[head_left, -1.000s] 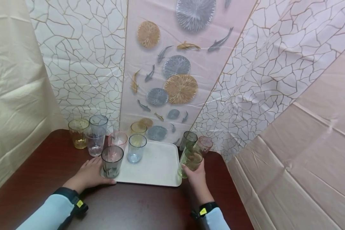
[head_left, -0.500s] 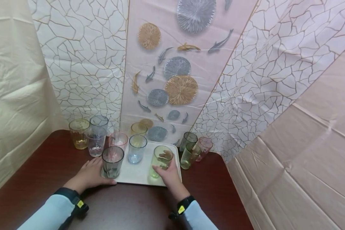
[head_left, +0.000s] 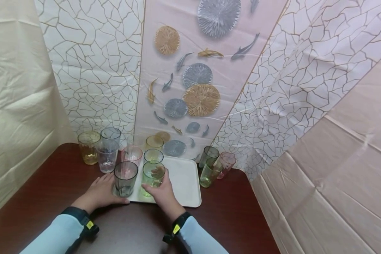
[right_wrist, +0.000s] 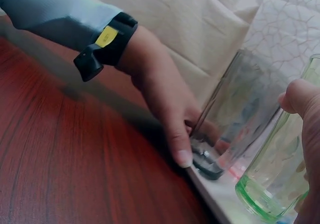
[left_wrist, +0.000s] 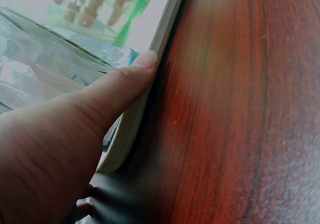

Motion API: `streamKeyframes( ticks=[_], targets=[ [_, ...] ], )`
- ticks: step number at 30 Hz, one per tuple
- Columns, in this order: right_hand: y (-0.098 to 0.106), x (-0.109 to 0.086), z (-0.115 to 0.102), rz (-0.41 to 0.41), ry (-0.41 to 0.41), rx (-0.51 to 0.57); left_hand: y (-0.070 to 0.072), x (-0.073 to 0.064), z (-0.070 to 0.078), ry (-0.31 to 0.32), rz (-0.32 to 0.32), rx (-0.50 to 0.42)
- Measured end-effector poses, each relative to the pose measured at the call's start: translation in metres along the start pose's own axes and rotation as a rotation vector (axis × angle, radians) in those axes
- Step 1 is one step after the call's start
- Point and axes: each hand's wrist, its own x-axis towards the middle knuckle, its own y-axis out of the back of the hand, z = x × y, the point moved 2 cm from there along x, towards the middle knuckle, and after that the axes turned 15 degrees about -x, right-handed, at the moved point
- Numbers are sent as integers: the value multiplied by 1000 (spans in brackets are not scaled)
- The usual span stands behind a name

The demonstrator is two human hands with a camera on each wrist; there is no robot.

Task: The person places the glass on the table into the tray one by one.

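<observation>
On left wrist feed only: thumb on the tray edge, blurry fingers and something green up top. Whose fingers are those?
Observer: The right hand's; in the head view it holds a light green glass.
Operator: Copy. What's directly behind that glass?
Observer: Seen from the head camera, a blue-rimmed glass.
Operator: Anything past the right side of the tray?
Observer: Three glasses grouped on the table: a dark grey glass, an olive-green glass and a pink glass.
</observation>
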Motion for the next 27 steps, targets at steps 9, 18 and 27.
streamKeyframes(
  ticks=[9, 18, 27],
  targets=[
    [-14, -2, 12, -11, -76, -86, 1, -2, 2, -14, 11, 8],
    [-16, -4, 16, -13, -87, -84, -1, 0, 0, -18, 13, 8],
    [-15, -3, 17, -34, -91, -71, 0, -2, 2, -9, -1, 3]
  ],
)
